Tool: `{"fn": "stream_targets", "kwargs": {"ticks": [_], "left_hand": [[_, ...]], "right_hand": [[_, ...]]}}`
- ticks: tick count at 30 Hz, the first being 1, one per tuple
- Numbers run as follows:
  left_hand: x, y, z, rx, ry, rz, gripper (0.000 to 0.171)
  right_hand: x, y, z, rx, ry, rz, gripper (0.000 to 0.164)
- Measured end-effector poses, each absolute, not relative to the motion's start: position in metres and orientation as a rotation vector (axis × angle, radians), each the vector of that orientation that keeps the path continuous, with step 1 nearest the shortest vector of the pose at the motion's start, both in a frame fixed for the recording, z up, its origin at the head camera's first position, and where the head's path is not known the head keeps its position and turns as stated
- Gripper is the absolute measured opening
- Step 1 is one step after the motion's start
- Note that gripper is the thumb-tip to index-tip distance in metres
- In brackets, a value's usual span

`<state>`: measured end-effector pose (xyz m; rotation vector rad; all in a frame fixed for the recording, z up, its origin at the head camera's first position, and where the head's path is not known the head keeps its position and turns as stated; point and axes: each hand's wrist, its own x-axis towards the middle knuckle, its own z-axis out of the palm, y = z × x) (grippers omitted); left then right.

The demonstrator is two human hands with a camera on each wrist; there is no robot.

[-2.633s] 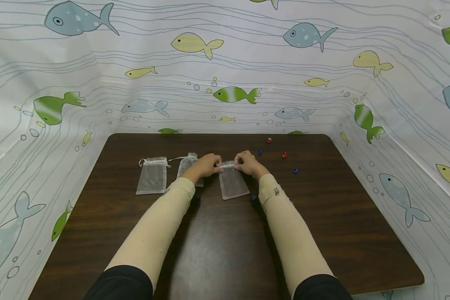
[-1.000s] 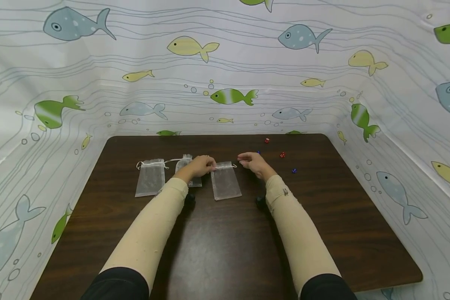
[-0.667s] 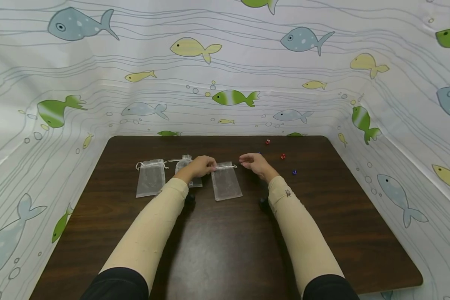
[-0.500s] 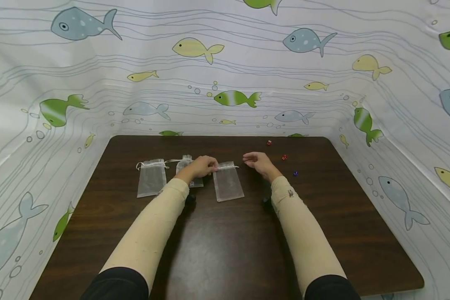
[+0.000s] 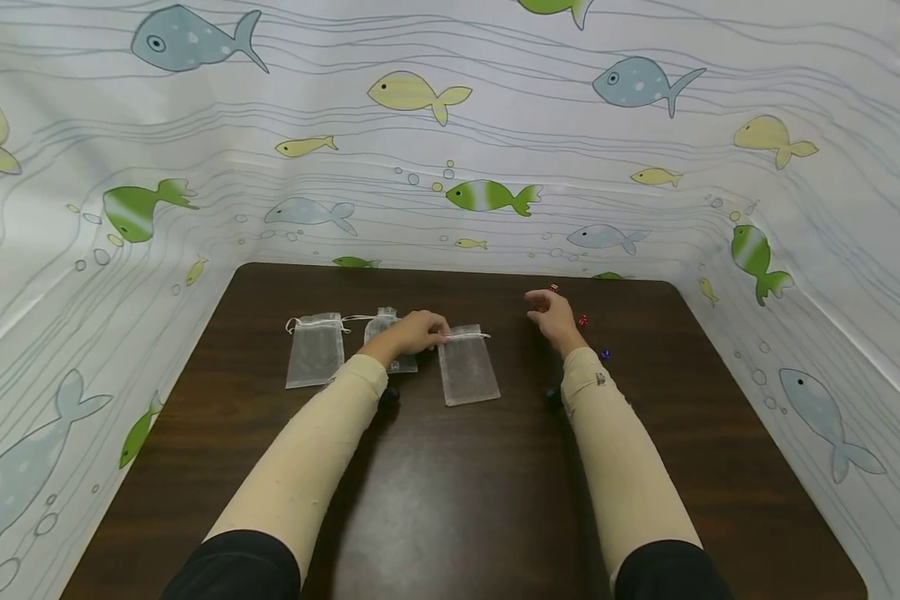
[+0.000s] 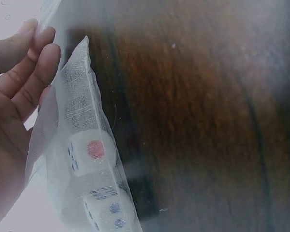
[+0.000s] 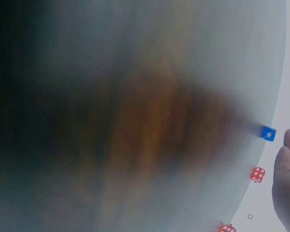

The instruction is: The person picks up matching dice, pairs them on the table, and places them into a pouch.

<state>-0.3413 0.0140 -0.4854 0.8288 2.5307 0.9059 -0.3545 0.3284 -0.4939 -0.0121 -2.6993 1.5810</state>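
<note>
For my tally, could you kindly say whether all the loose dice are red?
No, a blue die shows in the right wrist view.

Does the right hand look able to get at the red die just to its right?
Probably yes: in the head view, the right hand appears empty, and the red die lies on the table close beside it, with nothing visible between them.

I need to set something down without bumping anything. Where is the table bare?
Bare: the near part of the table between the left sleeve and right sleeve, and the stretch right of the right sleeve and blue die. Crowded: farther back, mesh bags near the left hand and red dice by the right hand.
</note>
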Motion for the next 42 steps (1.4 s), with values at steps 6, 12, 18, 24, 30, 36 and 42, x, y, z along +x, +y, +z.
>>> {"fn": "stream_targets", "kwargs": {"ticks": [6,12,18,24,30,36,42], "left_hand": [[-0.342,0.023,-0.483,0.871,2.531,0.870,0.016],[-0.343,0.028,-0.484,0.914,2.526,0.831,0.016],[-0.340,0.030,-0.482,0.920,2.524,0.815,0.015],[-0.339,0.025,-0.485,0.917,2.567,0.812,0.012],[-0.341,0.016,-0.488,0.887,2.584,0.823,0.013],[-0.341,0.010,-0.489,0.866,2.577,0.840,0.014],[-0.338,0.009,-0.487,0.879,2.571,0.867,0.013]], "right_hand": [[-0.354,0.340,-0.490,-0.036,-2.791,1.407,0.041],[-0.351,0.344,-0.490,-0.028,-2.853,1.335,0.039],[-0.347,0.347,-0.495,0.000,-2.879,1.218,0.029],[-0.348,0.341,-0.498,0.090,-2.883,1.177,0.024],[-0.346,0.321,-0.494,0.224,-2.896,1.290,0.028],[-0.337,0.304,-0.492,0.405,-2.971,1.285,0.030],[-0.327,0.302,-0.493,0.472,-3.037,1.326,0.038]]}}
